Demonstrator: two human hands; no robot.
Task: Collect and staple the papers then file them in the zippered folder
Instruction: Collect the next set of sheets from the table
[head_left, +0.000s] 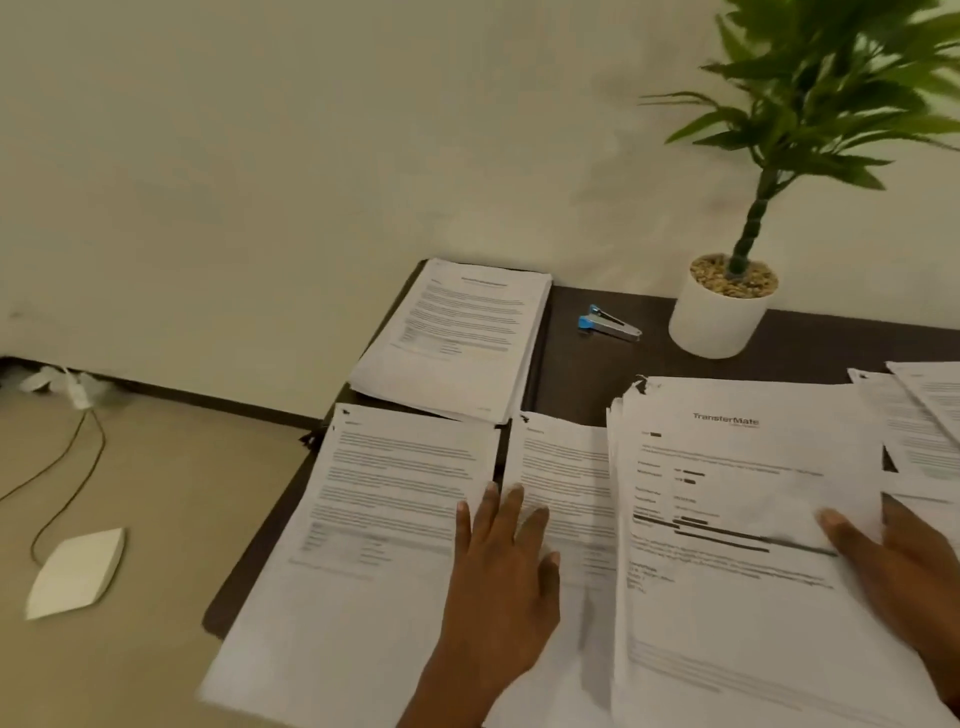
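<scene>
On the dark table (582, 374), left hand (498, 571) lies flat on rectangular papers (395, 493).

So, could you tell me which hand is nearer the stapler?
Left. The left hand rests on papers short of the stapler; the right hand holds a stack farther right.

I see matt white paper stacks (727, 519) on a dark, matt table (582, 374). The stapler (609, 325) looks like shiny metal with blue plastic; the pot (714, 325) is smooth white.
</scene>
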